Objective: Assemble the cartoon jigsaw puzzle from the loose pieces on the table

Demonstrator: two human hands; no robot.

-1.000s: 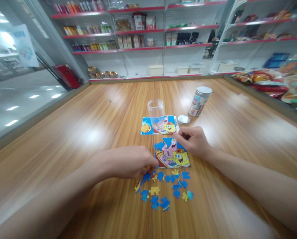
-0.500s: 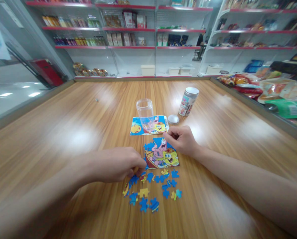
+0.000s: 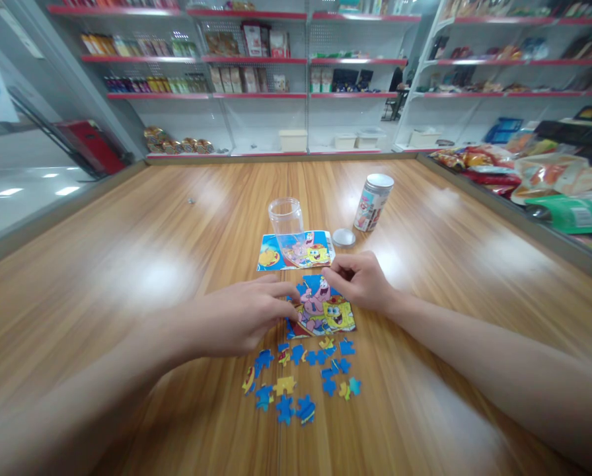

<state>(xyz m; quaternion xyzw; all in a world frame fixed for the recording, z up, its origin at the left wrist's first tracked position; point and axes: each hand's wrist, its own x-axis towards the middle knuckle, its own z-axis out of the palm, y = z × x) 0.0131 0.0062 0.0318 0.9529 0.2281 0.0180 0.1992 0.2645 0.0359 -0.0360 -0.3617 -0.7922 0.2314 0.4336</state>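
Note:
A partly joined cartoon jigsaw (image 3: 326, 314) lies on the wooden table (image 3: 127, 264) in front of me. My left hand (image 3: 241, 317) rests at its left edge, fingers stretched toward the top left corner and touching it. My right hand (image 3: 358, 281) sits at the puzzle's upper right corner, fingers curled in a pinch; what it grips is too small to name. Several loose blue and yellow pieces (image 3: 300, 380) lie scattered just below the puzzle. A printed reference picture (image 3: 276, 254) lies beyond it.
A clear plastic jar (image 3: 287, 221) stands on the picture. A round lid (image 3: 344, 237) and a labelled can (image 3: 372, 201) are to the right. Snack bags (image 3: 548, 178) line the right edge. Shelves of goods (image 3: 276, 66) stand behind the table.
My left hand left the loose pieces and moved up to the puzzle's left edge, its fingers stretching out. My right hand stayed near the upper right corner. The camera swung slightly.

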